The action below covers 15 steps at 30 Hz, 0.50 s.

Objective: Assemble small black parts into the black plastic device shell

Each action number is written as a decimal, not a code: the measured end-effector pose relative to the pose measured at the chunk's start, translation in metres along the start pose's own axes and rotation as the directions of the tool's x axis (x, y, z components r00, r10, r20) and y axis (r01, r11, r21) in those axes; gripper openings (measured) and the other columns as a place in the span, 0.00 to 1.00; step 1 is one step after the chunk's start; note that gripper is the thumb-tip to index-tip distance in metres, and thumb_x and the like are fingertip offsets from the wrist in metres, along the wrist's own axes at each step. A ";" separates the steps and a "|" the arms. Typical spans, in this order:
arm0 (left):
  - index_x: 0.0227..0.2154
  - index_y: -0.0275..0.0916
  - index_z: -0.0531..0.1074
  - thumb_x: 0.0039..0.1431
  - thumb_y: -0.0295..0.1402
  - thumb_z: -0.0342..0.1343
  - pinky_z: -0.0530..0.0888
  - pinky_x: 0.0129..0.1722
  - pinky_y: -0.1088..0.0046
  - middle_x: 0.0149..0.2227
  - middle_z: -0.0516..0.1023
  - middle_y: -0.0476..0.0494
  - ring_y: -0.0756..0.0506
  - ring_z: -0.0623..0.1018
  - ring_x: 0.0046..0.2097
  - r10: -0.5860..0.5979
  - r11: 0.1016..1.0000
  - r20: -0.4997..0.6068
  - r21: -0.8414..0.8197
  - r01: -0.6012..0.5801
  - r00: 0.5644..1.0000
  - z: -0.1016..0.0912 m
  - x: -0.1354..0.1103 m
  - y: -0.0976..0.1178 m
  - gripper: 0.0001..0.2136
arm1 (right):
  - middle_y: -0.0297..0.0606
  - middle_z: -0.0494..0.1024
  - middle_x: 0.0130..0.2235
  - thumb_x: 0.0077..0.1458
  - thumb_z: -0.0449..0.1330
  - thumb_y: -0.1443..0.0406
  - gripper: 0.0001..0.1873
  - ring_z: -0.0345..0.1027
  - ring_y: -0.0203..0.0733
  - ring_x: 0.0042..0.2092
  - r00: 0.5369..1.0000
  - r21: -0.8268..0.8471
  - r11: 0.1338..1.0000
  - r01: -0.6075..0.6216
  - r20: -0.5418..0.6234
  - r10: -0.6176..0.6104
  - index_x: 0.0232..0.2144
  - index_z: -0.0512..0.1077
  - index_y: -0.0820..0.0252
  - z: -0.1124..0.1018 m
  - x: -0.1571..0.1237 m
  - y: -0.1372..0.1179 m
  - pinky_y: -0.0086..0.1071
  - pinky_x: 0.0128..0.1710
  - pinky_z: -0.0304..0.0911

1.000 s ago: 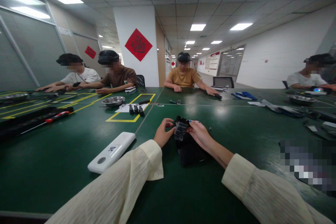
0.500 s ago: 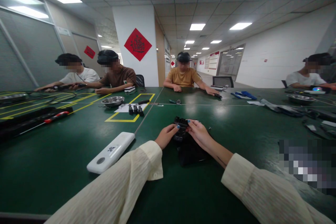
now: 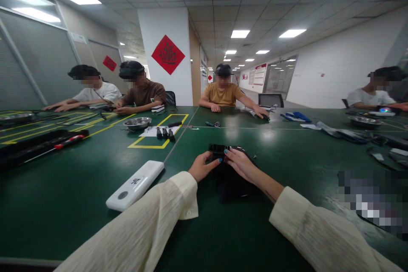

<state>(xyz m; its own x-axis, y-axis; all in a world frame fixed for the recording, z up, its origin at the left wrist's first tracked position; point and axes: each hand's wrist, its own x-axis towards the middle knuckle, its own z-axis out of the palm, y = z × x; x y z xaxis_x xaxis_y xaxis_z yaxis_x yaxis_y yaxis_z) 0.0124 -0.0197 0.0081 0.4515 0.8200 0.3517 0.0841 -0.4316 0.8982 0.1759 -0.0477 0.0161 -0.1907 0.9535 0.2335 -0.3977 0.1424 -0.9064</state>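
Observation:
A black boxy device (image 3: 228,180) lies on the green table (image 3: 79,187) in front of me. At its far end sits a small black ribbed part (image 3: 218,148). My left hand (image 3: 202,167) curls around the left side of that far end, fingers closed on the part. My right hand (image 3: 240,163) rests on top from the right, fingers bent down and pressing on the same black part. Both arms wear cream sleeves.
A white power bank (image 3: 135,185) lies left of my hands. Further off are a yellow-taped rectangle with three small black parts (image 3: 165,133), a metal bowl (image 3: 137,123) and a red-handled tool (image 3: 68,140). Several people sit around the table. Cables and tools lie at right.
The black part was raised and tilted between my fingers a second ago. It now lies low and flat on the device, with both hands pressed down over it.

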 end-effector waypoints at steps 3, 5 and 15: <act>0.41 0.35 0.70 0.50 0.41 0.56 0.70 0.44 0.65 0.42 0.76 0.40 0.43 0.75 0.42 0.040 0.997 -0.003 0.067 -0.040 0.999 -0.001 0.000 0.000 0.18 | 0.35 0.77 0.35 0.39 0.67 0.61 0.16 0.69 0.40 0.40 0.999 -0.131 0.991 0.027 0.049 -0.020 0.34 0.75 0.58 -0.003 0.000 0.004 0.35 0.45 0.60; 0.41 0.35 0.70 0.50 0.40 0.56 0.70 0.43 0.66 0.41 0.77 0.41 0.43 0.75 0.42 0.042 0.993 0.003 0.112 -0.043 0.999 -0.002 0.000 0.000 0.17 | 0.35 0.78 0.36 0.38 0.68 0.63 0.17 0.69 0.41 0.42 0.999 -0.195 0.980 0.042 0.027 -0.038 0.35 0.75 0.58 -0.004 0.000 0.005 0.36 0.46 0.59; 0.39 0.36 0.70 0.52 0.39 0.55 0.69 0.43 0.66 0.38 0.76 0.41 0.43 0.74 0.41 0.117 0.955 -0.081 0.281 -0.090 0.990 0.004 -0.003 0.005 0.14 | 0.38 0.78 0.36 0.36 0.68 0.63 0.17 0.71 0.41 0.38 0.989 -0.108 0.992 0.061 -0.129 -0.074 0.33 0.75 0.60 0.003 -0.002 0.004 0.36 0.43 0.63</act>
<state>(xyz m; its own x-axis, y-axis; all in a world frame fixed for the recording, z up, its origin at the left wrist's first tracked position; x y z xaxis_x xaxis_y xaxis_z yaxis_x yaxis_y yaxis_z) 0.0151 -0.0253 0.0103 0.3847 0.7915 0.4749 0.2895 -0.5920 0.7522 0.1721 -0.0501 0.0124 -0.0429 0.9666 0.2527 -0.3094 0.2277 -0.9233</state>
